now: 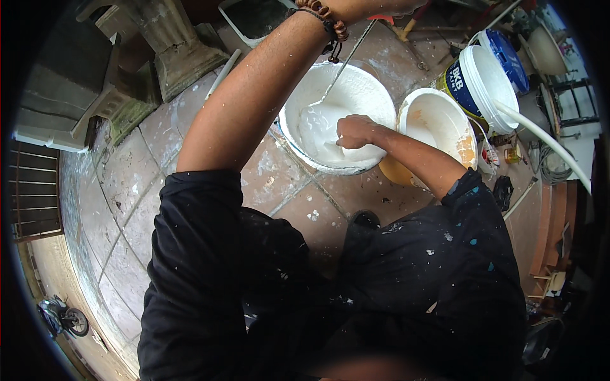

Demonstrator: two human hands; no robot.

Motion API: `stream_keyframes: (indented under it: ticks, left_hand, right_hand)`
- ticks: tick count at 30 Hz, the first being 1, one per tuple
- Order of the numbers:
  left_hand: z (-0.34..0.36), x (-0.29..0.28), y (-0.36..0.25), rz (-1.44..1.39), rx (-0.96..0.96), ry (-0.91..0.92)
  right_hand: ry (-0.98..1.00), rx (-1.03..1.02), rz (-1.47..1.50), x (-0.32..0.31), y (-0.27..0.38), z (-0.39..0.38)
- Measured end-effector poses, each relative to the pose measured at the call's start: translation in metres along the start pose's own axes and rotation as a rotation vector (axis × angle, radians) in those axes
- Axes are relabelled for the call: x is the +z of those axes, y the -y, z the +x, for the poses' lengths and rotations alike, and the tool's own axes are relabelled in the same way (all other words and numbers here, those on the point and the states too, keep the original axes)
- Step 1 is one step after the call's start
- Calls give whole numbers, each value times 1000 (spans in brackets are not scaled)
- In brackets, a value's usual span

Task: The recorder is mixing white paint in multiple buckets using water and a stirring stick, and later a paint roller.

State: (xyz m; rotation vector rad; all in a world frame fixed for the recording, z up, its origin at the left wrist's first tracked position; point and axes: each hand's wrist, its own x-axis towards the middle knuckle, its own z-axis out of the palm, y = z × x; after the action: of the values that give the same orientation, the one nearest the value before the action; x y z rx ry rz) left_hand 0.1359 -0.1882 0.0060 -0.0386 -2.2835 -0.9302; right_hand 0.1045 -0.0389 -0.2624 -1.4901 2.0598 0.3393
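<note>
A white bucket [289, 136] holds wet white paint. Inside it, my right hand [357, 132] is closed, knuckles up, just above the paint. Something white and paint-covered shows under its fingers, too hidden to name. A thin metal rod [343, 66] slants out of the bucket, its bent lower end in the paint by the left inner wall. My left arm reaches across the picture, and my left hand [384, 7] is at the top edge beside the rod's upper end and a red piece [381, 19]. Its fingers are mostly cut off, so its grip is hidden.
Right of the bucket stands a second paint-stained tub [467, 127]. Beyond it are a blue-and-white paint pail [486, 79], a blue lid [507, 60] and a pale hose [553, 146]. Stone pedestals [175, 51] stand at the far left. White splashes mark the tiled floor [273, 184].
</note>
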Motion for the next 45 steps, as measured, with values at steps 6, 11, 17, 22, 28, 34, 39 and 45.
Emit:
stream_keyframes:
  ticks: [6, 11, 17, 22, 28, 34, 39, 45]
  left_hand:
    - [-4, -12, -14, -19, 36, 11]
    - [-9, -20, -21, -5, 58, 23]
    - [-15, -29, -40, -52, 74, -28]
    - [-17, -32, -49, 35, 46, 29]
    - [-16, -28, -50, 16, 77, 14]
    - [-13, -22, -46, -32, 63, 27]
    - [-16, -23, -42, -66, 96, 11]
    - [-14, -23, -42, -41, 73, 27]
  right_hand:
    - [-198, 115, 271, -3, 3, 15]
    - [-389, 157, 93, -20, 8, 18]
    - [-367, 421, 283, -32, -8, 26]
    - [-312, 454, 515, -22, -7, 38]
    - [-276, 226, 525, 7, -10, 43]
    - [12, 83, 115, 1, -5, 25]
    - [47, 199, -171, -32, 8, 10]
    - [-196, 236, -166, -39, -8, 9]
